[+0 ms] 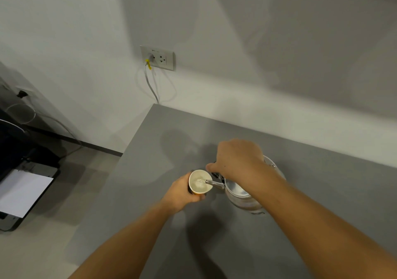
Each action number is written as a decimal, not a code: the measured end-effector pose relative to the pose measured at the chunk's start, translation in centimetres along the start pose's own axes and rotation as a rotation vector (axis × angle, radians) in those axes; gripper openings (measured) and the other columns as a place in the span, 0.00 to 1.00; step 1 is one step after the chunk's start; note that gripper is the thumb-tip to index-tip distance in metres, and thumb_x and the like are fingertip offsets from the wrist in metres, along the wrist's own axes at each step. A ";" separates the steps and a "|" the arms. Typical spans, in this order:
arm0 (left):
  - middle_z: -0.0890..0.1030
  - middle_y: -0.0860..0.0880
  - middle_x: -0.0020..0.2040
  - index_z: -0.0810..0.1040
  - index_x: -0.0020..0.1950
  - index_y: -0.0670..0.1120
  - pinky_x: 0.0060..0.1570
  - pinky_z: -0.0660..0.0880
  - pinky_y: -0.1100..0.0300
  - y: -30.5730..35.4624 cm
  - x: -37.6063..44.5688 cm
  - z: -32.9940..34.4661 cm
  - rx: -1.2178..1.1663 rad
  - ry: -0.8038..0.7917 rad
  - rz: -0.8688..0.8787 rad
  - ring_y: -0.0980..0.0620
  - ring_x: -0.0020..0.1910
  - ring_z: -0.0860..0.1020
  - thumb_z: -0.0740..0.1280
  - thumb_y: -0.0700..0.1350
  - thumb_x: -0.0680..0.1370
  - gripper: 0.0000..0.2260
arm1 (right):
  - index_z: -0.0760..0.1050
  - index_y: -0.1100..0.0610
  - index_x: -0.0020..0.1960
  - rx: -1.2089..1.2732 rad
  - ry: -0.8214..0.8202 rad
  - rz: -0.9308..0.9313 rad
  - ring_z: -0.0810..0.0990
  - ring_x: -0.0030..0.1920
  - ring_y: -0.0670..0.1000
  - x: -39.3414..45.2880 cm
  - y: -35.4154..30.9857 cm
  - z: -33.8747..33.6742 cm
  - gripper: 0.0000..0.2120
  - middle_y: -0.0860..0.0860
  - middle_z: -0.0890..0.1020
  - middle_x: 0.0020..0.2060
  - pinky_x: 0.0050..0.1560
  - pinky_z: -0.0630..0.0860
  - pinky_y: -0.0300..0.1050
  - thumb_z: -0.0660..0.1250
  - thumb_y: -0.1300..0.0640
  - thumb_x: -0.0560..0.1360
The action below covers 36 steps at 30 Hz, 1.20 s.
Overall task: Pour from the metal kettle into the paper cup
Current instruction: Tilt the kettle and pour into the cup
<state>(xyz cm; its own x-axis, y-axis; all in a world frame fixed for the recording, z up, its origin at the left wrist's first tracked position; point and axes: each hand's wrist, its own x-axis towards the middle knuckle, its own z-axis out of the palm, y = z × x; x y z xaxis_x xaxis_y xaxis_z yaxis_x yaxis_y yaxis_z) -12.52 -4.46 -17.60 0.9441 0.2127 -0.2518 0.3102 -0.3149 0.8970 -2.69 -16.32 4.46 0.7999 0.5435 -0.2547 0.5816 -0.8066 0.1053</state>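
A paper cup (200,182) with a white inside and orange outside stands on the grey table (300,225). My left hand (180,193) wraps around its left side. The metal kettle (240,197) is tilted left, its spout (213,183) over the cup's rim, and clear water runs from it into the cup. My right hand (236,160) grips the kettle's dark handle from above, and my forearm hides much of the kettle's body.
The table's left edge runs diagonally from the wall down toward me. A wall socket (158,58) with a plugged white cable sits behind it. A dark printer with white paper (21,190) stands on the floor at left.
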 end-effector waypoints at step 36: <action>0.81 0.71 0.52 0.71 0.56 0.79 0.46 0.70 0.80 0.8 -0.5 -0.1 0.011 0.004 -0.026 0.70 0.54 0.79 0.80 0.52 0.64 0.31 | 0.65 0.52 0.29 -0.045 -0.040 -0.004 0.65 0.26 0.49 0.1 -0.9 -0.9 0.20 0.48 0.70 0.28 0.26 0.58 0.41 0.70 0.46 0.73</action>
<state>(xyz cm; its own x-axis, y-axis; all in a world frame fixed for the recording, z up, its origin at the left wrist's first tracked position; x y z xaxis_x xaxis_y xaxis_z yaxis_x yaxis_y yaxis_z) -12.71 -4.73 -16.69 0.9351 0.2249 -0.2738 0.3362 -0.3189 0.8862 -3.04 -15.33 5.23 0.7915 0.5363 -0.2929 0.5916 -0.7926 0.1474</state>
